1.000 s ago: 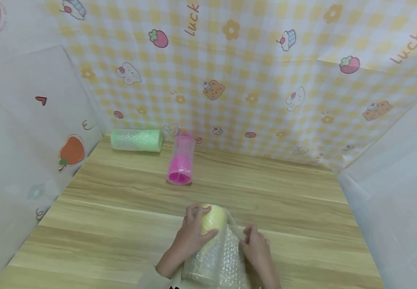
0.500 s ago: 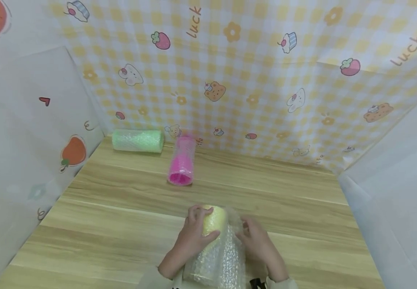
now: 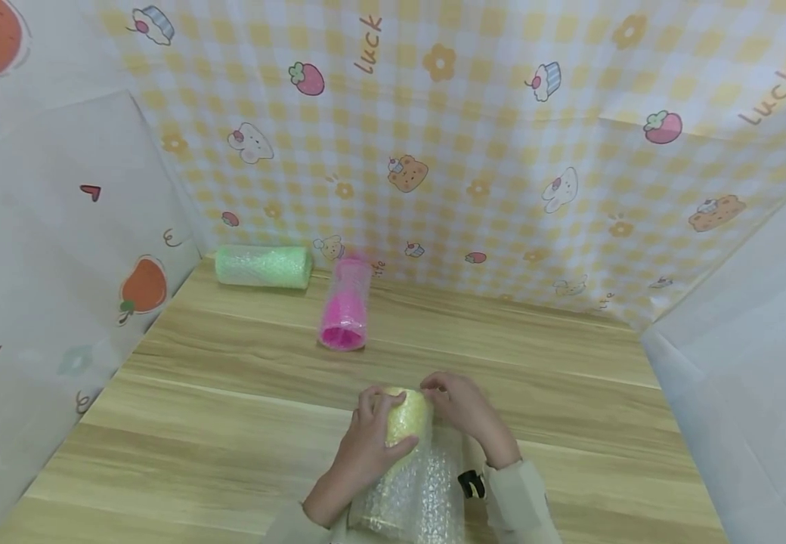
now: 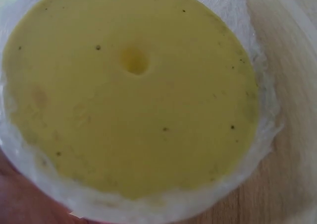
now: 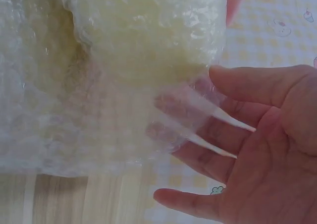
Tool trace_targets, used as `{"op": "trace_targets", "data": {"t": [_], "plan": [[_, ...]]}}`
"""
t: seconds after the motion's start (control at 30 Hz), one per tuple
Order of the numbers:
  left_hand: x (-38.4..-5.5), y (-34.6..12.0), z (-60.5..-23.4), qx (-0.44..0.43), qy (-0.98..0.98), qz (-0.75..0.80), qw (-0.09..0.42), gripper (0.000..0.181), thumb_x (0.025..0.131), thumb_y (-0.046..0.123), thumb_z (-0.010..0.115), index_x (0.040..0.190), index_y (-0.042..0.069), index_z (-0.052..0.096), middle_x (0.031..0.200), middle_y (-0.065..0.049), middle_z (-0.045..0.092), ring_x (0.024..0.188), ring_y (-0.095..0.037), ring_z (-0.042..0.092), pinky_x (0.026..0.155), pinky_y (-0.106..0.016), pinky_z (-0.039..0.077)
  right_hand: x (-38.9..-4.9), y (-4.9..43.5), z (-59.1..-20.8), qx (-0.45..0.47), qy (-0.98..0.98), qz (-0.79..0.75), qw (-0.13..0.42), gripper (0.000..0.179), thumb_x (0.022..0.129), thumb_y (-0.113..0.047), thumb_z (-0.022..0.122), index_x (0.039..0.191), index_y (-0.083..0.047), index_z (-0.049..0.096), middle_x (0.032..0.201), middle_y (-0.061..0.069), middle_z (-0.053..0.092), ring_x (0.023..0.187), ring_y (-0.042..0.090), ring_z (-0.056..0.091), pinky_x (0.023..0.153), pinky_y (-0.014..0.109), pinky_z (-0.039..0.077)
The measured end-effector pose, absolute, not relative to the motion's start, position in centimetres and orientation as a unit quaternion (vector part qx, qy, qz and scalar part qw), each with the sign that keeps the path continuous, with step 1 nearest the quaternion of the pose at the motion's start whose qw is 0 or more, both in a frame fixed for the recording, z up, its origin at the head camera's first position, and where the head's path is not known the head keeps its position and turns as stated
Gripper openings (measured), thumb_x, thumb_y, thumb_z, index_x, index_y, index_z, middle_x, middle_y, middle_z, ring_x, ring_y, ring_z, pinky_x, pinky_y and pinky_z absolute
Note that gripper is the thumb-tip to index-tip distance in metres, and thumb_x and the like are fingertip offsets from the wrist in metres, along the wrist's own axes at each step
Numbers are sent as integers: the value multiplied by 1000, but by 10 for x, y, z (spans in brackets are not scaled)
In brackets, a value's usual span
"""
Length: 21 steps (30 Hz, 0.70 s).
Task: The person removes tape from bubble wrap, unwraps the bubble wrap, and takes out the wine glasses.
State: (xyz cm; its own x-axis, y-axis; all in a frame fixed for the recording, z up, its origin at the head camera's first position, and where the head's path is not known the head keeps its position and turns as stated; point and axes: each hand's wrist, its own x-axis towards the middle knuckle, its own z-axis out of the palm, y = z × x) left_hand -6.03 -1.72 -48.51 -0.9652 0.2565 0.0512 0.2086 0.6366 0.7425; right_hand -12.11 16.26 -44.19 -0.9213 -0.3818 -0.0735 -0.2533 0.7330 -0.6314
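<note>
A yellow cylindrical object (image 3: 410,417) lies at the near middle of the table, partly rolled in clear bubble wrap (image 3: 442,487). My left hand (image 3: 364,450) grips it from the left, fingers over its far end and thumb on top. In the left wrist view, its flat round end (image 4: 173,100) shows a small dimple, with wrap around the rim. My right hand (image 3: 464,408) is at the object's far right side. In the right wrist view, the right hand (image 5: 262,140) pinches the edge of the wrap (image 5: 79,130), thumb on the near side and fingers seen through the film.
Near the back wall lie a green bubble-wrapped roll (image 3: 264,267) and a pink wrapped object (image 3: 345,306) with a hollow end facing me. A patterned cloth (image 3: 475,151) closes off the back. A black clip-like part (image 3: 471,484) sits by the right sleeve.
My right hand has moved left and away from me, from the wrap's right edge to the yellow object's far end. The loose wrap has shifted with it. My left hand keeps its grip.
</note>
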Motion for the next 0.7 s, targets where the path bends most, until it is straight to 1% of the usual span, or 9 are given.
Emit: {"op": "trace_targets", "data": {"t": [0.13,0.23,0.4,0.57,0.7], "plan": [[-60,-17,-485,130,905,404,28,63,82,39,67,134,13,41,139,-20,24,106,-39,47,54,-11,37,-126,163,-442,-176,922,-323,124,14,92,-13,55,97,-6,66,96,8,68,90,24,63,78,41,53],[-60,-16,-485,132,907,399,22,63,82,39,67,134,13,42,139,-21,25,104,-38,48,55,-12,37,-128,166,-442,-169,921,-325,130,13,92,-16,56,94,-8,66,92,6,68,88,22,62,77,39,53],[-60,-15,-487,140,909,393,15,63,82,38,67,134,13,41,140,-24,24,105,-39,48,56,-12,38,-129,173,-443,-159,928,-307,139,8,90,-15,58,88,-9,63,86,3,66,82,18,61,74,36,53],[-60,-15,-488,135,909,395,18,65,81,39,67,135,15,40,141,-23,24,106,-38,48,55,-11,37,-133,181,-447,-148,943,-267,134,6,89,-15,60,87,-10,63,85,2,66,83,18,62,75,35,53],[-60,-15,-488,131,909,395,23,64,82,40,67,135,16,40,141,-23,24,106,-37,48,54,-10,36,-137,188,-449,-140,953,-239,123,7,88,-15,63,84,-8,63,83,0,66,81,16,62,74,35,53]]}}
